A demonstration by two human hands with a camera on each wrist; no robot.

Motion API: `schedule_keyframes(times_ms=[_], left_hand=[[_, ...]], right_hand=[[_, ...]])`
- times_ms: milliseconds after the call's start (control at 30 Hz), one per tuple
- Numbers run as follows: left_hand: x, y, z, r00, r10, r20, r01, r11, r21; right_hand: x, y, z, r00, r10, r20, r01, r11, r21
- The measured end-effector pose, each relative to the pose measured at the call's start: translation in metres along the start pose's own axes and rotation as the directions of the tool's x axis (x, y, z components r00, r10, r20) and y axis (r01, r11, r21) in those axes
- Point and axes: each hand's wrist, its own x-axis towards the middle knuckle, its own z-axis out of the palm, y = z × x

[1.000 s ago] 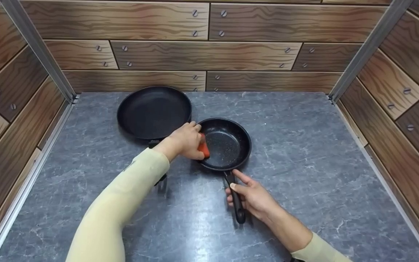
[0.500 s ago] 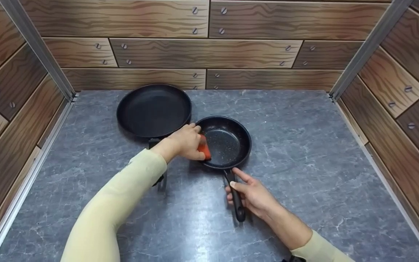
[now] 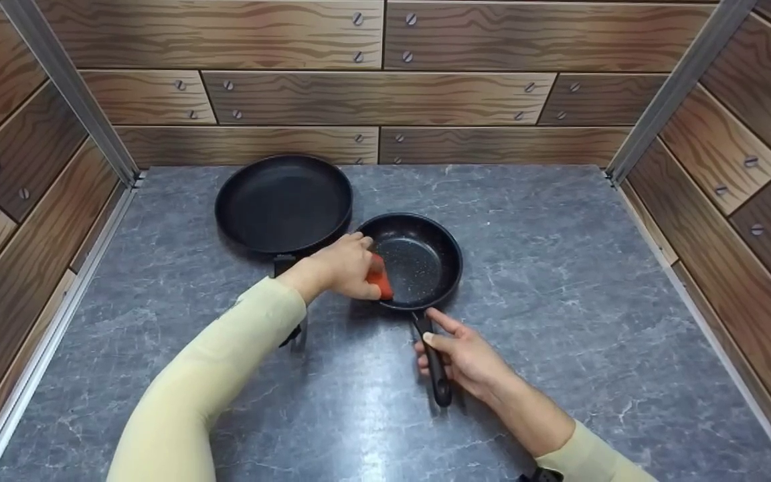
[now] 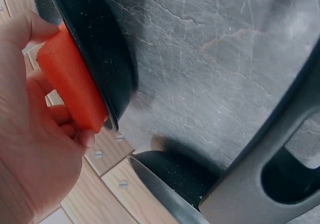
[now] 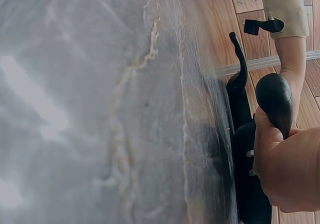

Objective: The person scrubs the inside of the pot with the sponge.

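Note:
In the head view, a small black speckled frying pan (image 3: 419,264) sits mid-table, its handle pointing toward me. My right hand (image 3: 469,358) holds that handle (image 3: 440,385), with the thumb on top and the index finger reaching up to the pan's rim. An orange sponge (image 3: 380,278) is gripped in my left hand (image 3: 345,268) at the pan's left inner wall. From the left wrist, the sponge (image 4: 75,82) shows between thumb and fingers, right at the rim. The right wrist view catches the rounded handle end (image 5: 275,102) above my right hand (image 5: 285,171).
A larger black frying pan (image 3: 285,204) stands at the back left, close beside the small one. Its handle is partly hidden under my left forearm. Wood-patterned walls (image 3: 379,100) enclose the grey marbled table (image 3: 559,268) at the back and sides.
My left hand has slid the sponge a little toward me and to the right along the pan's left side. The right hand keeps its hold on the handle, and the pan stays in place.

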Motion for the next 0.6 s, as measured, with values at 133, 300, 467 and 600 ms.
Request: schedule_keyframes(times_ms=[133,300,467,600], left_hand=[[-0.001,0.003,0.001,1.000,0.016,-0.011,-0.016,0.999,-0.039],[-0.001,0.006,0.004,0.997,0.056,-0.046,-0.060,0.995,-0.085],[-0.001,0.009,0.006,0.996,0.064,-0.058,-0.070,0.990,-0.121],[-0.002,0.012,0.007,0.996,0.062,-0.062,-0.071,0.986,-0.152]], right_hand=[[-0.001,0.000,0.000,1.000,0.000,0.003,0.000,1.000,0.001],[0.000,-0.001,0.001,1.000,-0.003,0.014,0.003,1.000,0.007],[0.000,-0.001,0.000,1.000,0.004,0.017,-0.004,1.000,0.007],[0.000,-0.001,0.000,1.000,0.013,0.019,-0.013,1.000,0.002]])
